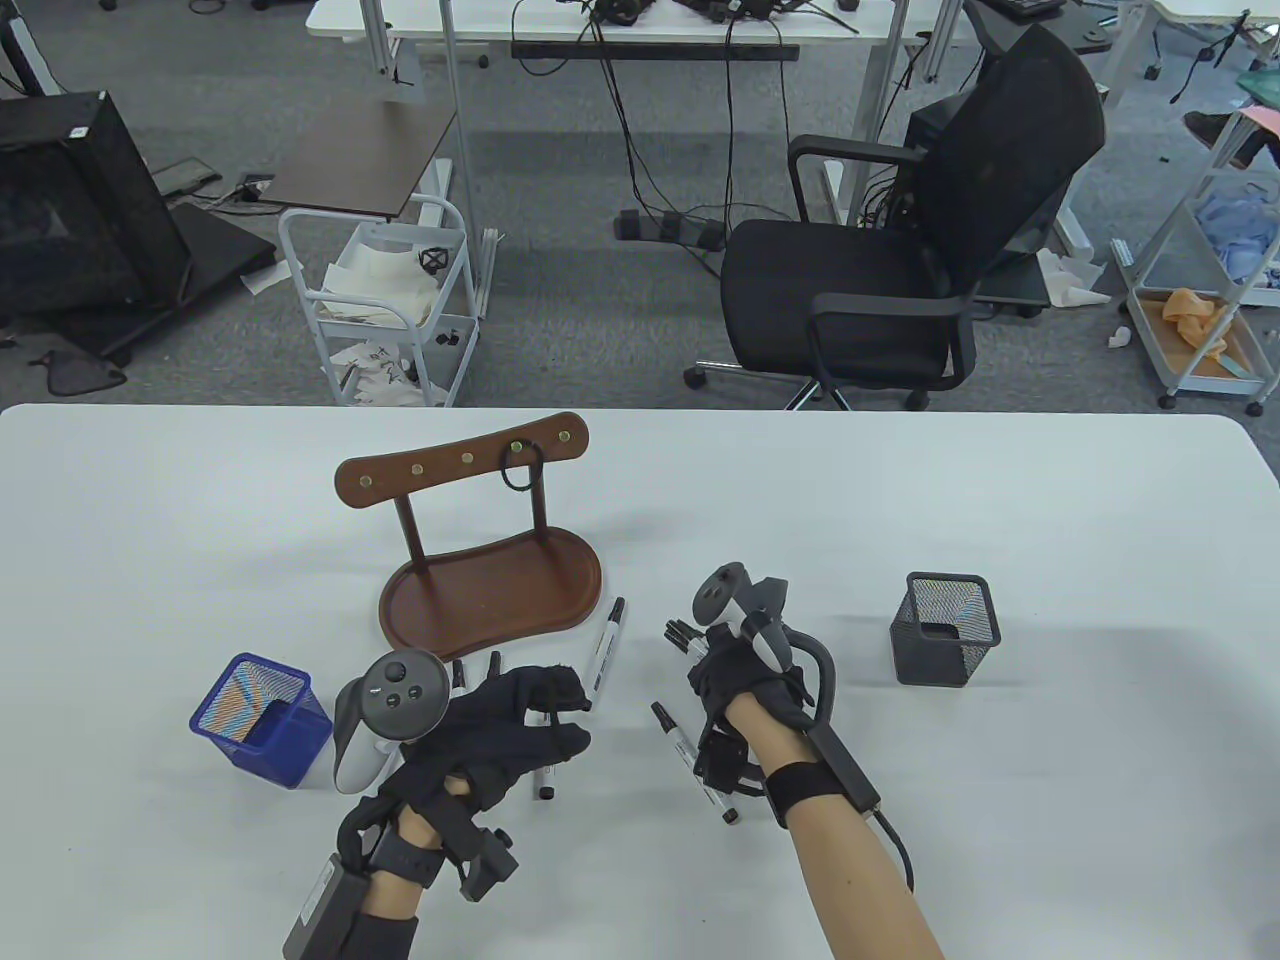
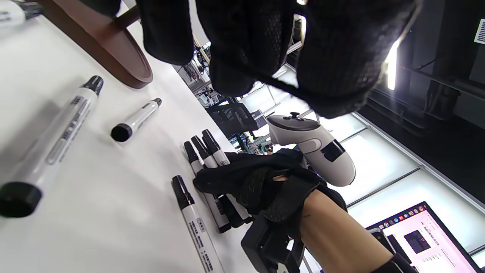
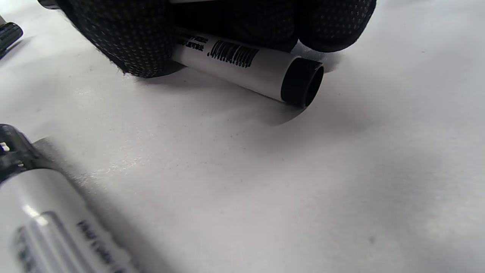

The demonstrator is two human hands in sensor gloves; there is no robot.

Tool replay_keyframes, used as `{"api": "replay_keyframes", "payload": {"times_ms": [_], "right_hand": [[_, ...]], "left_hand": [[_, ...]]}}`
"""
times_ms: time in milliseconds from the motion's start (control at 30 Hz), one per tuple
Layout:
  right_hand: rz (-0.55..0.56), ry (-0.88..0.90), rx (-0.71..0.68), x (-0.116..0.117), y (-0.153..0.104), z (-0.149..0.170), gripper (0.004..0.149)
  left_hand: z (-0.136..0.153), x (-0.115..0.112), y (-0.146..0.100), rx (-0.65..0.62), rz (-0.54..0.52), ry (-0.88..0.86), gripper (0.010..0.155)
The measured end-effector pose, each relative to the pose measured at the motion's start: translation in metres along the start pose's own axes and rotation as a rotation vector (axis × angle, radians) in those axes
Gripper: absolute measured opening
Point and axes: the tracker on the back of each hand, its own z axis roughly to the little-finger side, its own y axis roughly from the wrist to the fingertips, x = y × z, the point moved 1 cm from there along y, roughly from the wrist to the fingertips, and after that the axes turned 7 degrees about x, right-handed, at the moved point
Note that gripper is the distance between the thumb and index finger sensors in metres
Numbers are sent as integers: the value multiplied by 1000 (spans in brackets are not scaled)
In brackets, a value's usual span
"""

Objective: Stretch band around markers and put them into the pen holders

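My left hand (image 1: 560, 715) hovers low over the table near the wooden stand, and a thin black band (image 2: 280, 84) is stretched between its thumb and fingers (image 2: 250, 45). My right hand (image 1: 712, 668) lies on the table and grips a bundle of three black-capped white markers (image 2: 204, 151), whose caps poke out ahead of the fingers (image 1: 680, 635). In the right wrist view the fingers (image 3: 144, 41) press a marker barrel (image 3: 246, 64) onto the table. Loose markers lie between the hands (image 1: 606, 652), beside the right wrist (image 1: 690, 760) and under the left hand (image 1: 545, 782).
A blue mesh pen holder (image 1: 262, 718) stands left of the left hand. A black mesh pen holder (image 1: 945, 628) stands right of the right hand. The brown wooden hook stand (image 1: 490, 590) sits behind the hands with another black band (image 1: 520, 466) on a hook.
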Motion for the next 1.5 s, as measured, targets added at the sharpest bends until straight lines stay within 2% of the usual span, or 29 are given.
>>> {"api": "replay_keyframes", "payload": {"times_ms": [333, 567, 833, 1033, 1200, 1500], "right_hand": [[-68, 44, -49, -7, -5, 6, 48], [-123, 87, -110, -16, -15, 14, 46], [-239, 188, -176, -23, -27, 25, 46], [-268, 239, -215, -27, -36, 34, 46], [-245, 256, -234, -25, -43, 41, 44], [-324, 243, -248, -10, -48, 44, 44]], "left_hand": [[0, 1, 0, 0, -1, 0, 66], [0, 1, 0, -1, 0, -1, 66], [1, 0, 0, -1, 2, -2, 66], [1, 0, 0, 1, 4, -3, 66], [1, 0, 0, 3, 6, -5, 66], [1, -1, 1, 6, 9, -2, 66]]}}
